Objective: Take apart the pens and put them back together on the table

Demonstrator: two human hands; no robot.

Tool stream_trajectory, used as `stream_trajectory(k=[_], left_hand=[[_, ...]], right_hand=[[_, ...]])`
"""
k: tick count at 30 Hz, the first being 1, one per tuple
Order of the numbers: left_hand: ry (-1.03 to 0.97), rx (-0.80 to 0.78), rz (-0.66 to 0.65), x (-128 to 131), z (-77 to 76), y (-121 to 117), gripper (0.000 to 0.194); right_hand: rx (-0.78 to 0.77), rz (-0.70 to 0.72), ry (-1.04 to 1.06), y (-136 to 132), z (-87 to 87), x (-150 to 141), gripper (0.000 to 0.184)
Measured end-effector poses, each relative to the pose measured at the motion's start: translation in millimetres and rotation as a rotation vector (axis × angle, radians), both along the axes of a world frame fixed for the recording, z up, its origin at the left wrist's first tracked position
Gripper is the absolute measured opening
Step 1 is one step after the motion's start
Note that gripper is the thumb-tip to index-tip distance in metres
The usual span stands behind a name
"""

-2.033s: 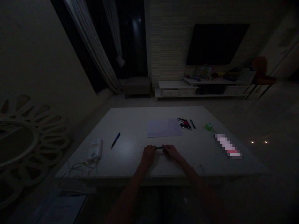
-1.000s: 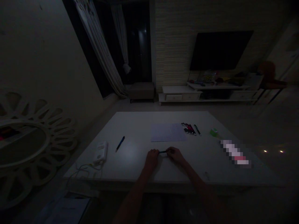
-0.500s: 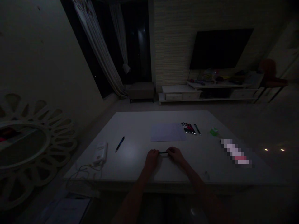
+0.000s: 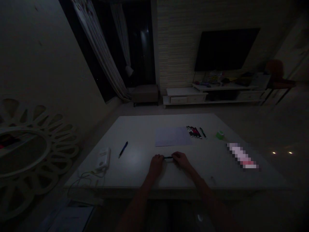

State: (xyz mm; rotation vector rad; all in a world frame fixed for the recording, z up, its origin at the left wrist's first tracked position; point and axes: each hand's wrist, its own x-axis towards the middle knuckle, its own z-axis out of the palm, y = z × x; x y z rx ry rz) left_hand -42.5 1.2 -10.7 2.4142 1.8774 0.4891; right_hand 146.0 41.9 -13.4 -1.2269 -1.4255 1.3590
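Between my two hands lies a dark pen [image 4: 168,157], held level just above or on the white table [image 4: 140,129]. My left hand [image 4: 157,162] is closed on its left end. The fingers of my right hand [image 4: 180,159] pinch its right end. Beyond the hands lies a sheet of paper [image 4: 171,136]. A row of several pens [image 4: 193,132] lies at the paper's right edge, with a dark green pen [image 4: 203,133] apart beside it. Off to the left rests a blue pen [image 4: 123,149]. The room is dim, so fine detail on the held pen is lost.
A white power strip [image 4: 103,158] with cables stands at the table's left. On the right are a green roll of tape [image 4: 220,134] and a pixelated item [image 4: 242,156]. A small clear object [image 4: 212,179] sits near the front edge. Papers [image 4: 72,217] lie lower left.
The view has shifted very slightly. Both hands keep the same hold on the pen, and nothing on the table has visibly been moved.
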Motion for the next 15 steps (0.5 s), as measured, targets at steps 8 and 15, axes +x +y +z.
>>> stream_trajectory(k=[8,15], left_hand=[[0.027,-0.034,0.017,1.3,7.4,-1.8,0.021],[0.017,-0.018,0.014,0.1,2.8,-1.6,0.018]], right_hand=[[0.003,-0.019,-0.031,-2.9,3.6,0.1,0.044],[0.002,-0.033,-0.036,-2.1,2.2,0.5,0.044]])
